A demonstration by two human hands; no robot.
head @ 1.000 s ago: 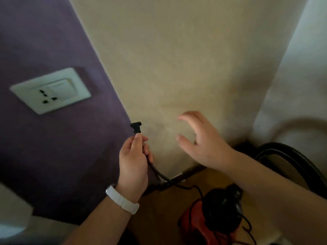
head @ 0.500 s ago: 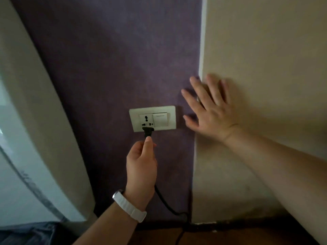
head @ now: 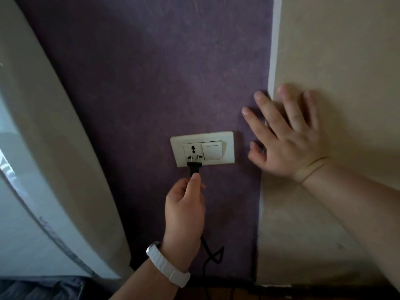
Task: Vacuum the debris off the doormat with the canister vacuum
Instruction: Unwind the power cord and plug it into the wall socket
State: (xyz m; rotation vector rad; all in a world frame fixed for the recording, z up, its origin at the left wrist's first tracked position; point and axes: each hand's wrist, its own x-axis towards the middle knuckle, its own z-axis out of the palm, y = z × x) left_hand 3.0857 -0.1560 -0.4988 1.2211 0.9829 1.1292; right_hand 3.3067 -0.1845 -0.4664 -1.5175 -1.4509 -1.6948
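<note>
My left hand [head: 184,210], with a white wristband, pinches the black plug [head: 194,167] of the vacuum's power cord. The plug's metal prongs touch the lower holes of the white wall socket [head: 192,151] on the purple wall; part of the prongs still shows. The black cord [head: 211,254] hangs down from my left hand toward the floor. My right hand [head: 285,137] lies flat with spread fingers against the corner where the purple wall meets the beige wall, right of the socket plate. The vacuum and the doormat are out of view.
A white rocker switch [head: 213,150] sits on the same plate, right of the socket. A pale curtain [head: 54,148] hangs along the left with a window behind it. Dark fabric [head: 41,287] lies at the bottom left.
My view swung from the floor corner to face the socket. My left hand carried the plug up to the socket, and my right hand went flat onto the wall corner.
</note>
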